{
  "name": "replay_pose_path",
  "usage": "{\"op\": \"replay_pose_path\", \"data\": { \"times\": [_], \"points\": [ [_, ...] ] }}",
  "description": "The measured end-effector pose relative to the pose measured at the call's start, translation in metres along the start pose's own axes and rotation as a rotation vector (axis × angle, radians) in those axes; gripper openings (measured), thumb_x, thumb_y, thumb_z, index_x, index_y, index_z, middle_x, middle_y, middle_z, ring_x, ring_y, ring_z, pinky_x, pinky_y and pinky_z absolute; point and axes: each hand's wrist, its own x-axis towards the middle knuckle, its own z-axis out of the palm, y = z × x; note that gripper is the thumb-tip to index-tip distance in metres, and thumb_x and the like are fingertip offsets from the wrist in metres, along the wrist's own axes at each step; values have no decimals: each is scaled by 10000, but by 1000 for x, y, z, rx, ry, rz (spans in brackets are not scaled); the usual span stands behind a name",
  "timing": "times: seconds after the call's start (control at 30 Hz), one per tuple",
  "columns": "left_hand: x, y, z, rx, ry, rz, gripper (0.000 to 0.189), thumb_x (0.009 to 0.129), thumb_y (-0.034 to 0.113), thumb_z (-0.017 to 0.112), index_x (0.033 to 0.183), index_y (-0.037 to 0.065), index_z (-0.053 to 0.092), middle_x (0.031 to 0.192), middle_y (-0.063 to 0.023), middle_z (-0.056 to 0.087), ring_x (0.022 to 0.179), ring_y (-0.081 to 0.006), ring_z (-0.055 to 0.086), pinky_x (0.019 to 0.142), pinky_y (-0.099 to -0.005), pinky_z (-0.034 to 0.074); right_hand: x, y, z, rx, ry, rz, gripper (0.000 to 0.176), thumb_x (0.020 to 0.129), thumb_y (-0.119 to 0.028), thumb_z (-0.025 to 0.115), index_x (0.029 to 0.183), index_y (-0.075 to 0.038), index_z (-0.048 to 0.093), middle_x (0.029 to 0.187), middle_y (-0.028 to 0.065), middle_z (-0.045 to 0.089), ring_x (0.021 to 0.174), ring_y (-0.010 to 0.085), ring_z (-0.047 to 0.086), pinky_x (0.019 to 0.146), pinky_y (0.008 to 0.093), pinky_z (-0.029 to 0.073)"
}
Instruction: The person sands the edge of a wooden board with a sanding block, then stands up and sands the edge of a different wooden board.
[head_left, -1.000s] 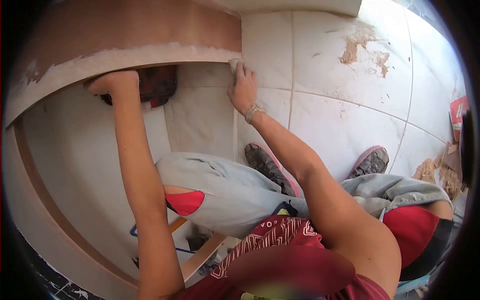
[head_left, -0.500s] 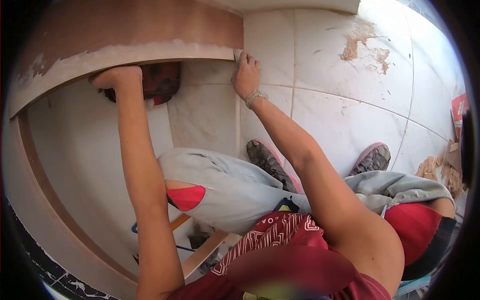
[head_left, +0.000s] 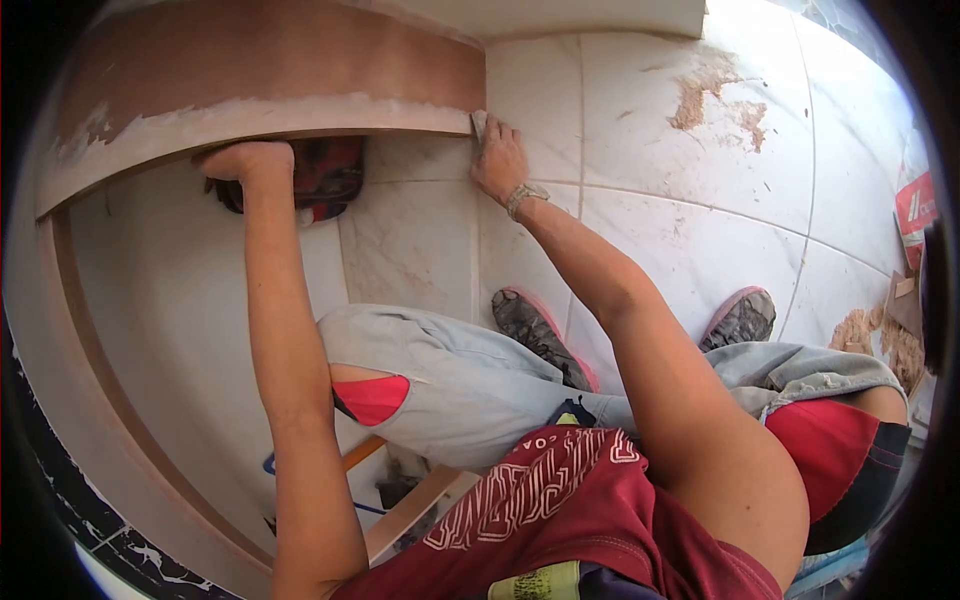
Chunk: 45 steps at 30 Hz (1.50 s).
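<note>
floor (head_left: 700,230) — white marble tile, dusty | board edge (head_left: 300,112) — patchy filler

Right hand (head_left: 497,160), 12 o'clock: fingers press small grey pad (head_left: 478,122) against end of wooden panel (head_left: 270,60), on its filler-coated edge. Left hand (head_left: 245,160), 10 o'clock: curled under that edge, just beside red tool (head_left: 328,170).

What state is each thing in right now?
panel edge, patchy with white filler
right hand, pressing grey pad onto its end
left hand, gripping it from below
tiled floor, sawdust piled in places
</note>
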Motion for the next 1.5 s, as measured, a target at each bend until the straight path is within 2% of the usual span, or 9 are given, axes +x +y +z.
{"op": "replay_pose_path", "data": {
  "times": [0.13,0.33,0.53,0.73,0.87,0.93,1.23,1.5],
  "points": [
    [1,-3,-4,-13,-28,-36,523,983,525,276,1158,179,628,1224,-70,640,1132,-325,590,1052,-614,440,3,-4,-3,-31,-71,60,813,732,-116,686,1469,73,401,1338,240,548,1207,414,527,1069,448,441],
    [13,37,-9,-34,-109,-49,547,985,522,283,1226,165,621,1352,-85,588,1242,-327,554,1089,-603,414,2,-14,-15,-37,-87,82,855,725,-110,733,1474,84,367,1330,249,540,1207,422,529,1050,454,462],
    [11,23,-1,22,6,73,555,977,512,269,1223,158,619,1359,-83,586,1250,-319,549,1085,-588,426,3,-10,-6,-59,-80,65,865,714,-117,744,1467,78,363,1334,247,533,1190,431,538,1034,462,477],
    [18,22,-7,21,-73,85,557,974,512,268,1249,161,601,1359,-84,581,1275,-336,542,1076,-578,438,3,-13,-16,-57,-101,54,839,711,-107,728,1450,79,378,1319,247,534,1168,432,546,1018,472,482],
    [15,24,-5,37,-47,70,543,977,527,260,1194,169,606,1299,-88,593,1227,-341,561,1039,-590,458,2,-13,-15,-45,-85,42,831,710,-101,723,1446,82,384,1310,247,537,1164,433,547,1008,474,487],
    [9,25,-3,55,-31,71,535,978,534,258,1163,174,607,1277,-89,597,1196,-336,571,1015,-593,468,2,-13,-14,-72,-92,52,862,706,-119,756,1455,78,379,1300,222,538,1174,401,542,998,459,493],
    [8,27,-1,32,-59,45,560,981,546,238,1206,180,597,1324,-97,579,1247,-355,539,1056,-623,427,2,-9,-10,-83,-67,24,885,700,-135,771,1462,80,376,1293,212,538,1176,393,540,989,459,496],
    [5,29,-1,45,-77,42,565,972,542,252,1253,187,589,1377,-90,553,1319,-343,498,1113,-595,394,3,-8,-8,-91,-83,25,892,701,-144,776,1466,84,378,1292,213,537,1165,390,542,986,452,501]
  ]
}}
